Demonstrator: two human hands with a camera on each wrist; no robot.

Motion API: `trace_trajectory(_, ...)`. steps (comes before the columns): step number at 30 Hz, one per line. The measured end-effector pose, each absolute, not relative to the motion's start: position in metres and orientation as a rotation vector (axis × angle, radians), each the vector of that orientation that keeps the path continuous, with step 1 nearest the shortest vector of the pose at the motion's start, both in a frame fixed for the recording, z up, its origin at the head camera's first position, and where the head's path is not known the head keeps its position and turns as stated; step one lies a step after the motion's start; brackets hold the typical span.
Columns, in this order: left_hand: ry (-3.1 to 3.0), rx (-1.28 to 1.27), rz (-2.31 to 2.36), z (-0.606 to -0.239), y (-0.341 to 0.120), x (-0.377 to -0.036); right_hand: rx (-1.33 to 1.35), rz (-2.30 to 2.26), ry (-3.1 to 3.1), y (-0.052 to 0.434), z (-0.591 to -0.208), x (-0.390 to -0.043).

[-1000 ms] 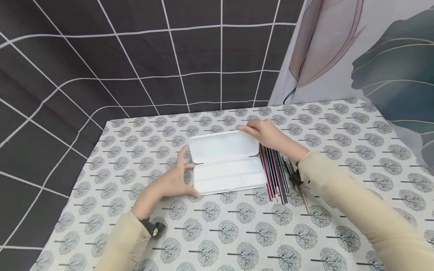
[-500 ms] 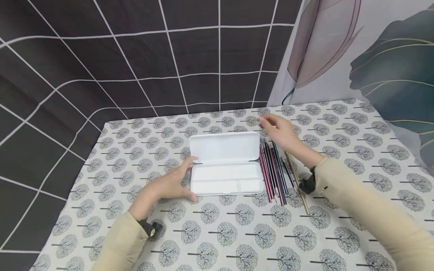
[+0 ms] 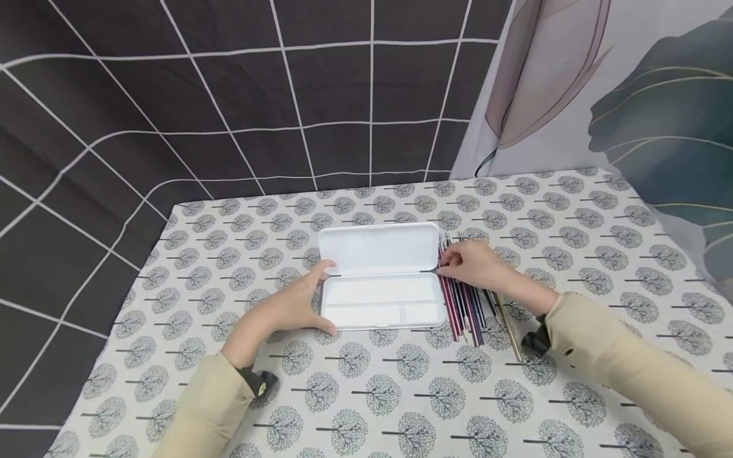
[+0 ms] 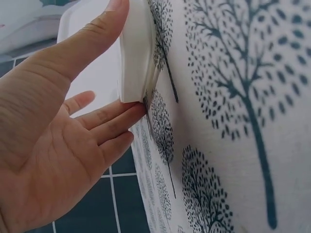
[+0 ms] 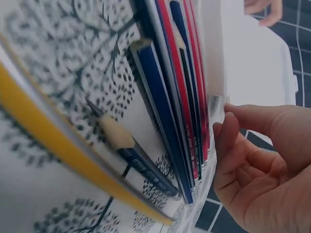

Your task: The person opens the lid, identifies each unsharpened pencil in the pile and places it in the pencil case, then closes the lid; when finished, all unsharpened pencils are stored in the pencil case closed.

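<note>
A white pencil case (image 3: 378, 249) lies open on the table, its lid tilted back and its divided tray (image 3: 357, 290) bare. My left hand (image 3: 291, 310) holds its left end, thumb at the front corner and fingers at the hinge side. In the left wrist view, those fingertips press the case wall (image 4: 136, 58). Over the upper part of the pencils (image 3: 450, 312) is my right hand (image 3: 480, 264), fingers curled. Its thumb and fingertip come together right at the case's silver hinge (image 5: 215, 103), and no pencil shows in its grasp.
Several red, dark and blue pencils lie side by side along the case's right end. A short sharpened blue pencil (image 5: 141, 165) and a long golden-yellow stick (image 3: 508, 327) lie farther right. The tablecloth (image 3: 378, 362) has a tree print; a dark gridded curtain (image 3: 338, 83) hangs behind.
My right hand let go of the lid's upper right corner, drew back to the right, then came down to the right hinge. The lid now leans back on its own. My left fingers slid down from the lid.
</note>
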State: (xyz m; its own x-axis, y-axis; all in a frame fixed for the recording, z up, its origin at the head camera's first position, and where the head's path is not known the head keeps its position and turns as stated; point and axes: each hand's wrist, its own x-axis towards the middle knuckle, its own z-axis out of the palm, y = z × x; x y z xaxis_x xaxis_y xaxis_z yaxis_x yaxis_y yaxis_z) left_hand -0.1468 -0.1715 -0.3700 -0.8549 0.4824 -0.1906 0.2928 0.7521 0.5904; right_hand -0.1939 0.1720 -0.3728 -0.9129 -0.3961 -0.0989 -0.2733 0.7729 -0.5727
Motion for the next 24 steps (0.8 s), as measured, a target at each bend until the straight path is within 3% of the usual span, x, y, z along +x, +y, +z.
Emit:
trace_trajectory(16, 2.646, 0.507, 0.745, -0.37, -0.166, -0.148, -0.445, -0.638, 2.781, 0.156, -0.38, -0.204)
trace_trajectory(24, 2.653, 0.474, 0.752, -0.372, -0.168, -0.148, -0.294, -0.766, 2.62, 0.169, -0.357, -0.206)
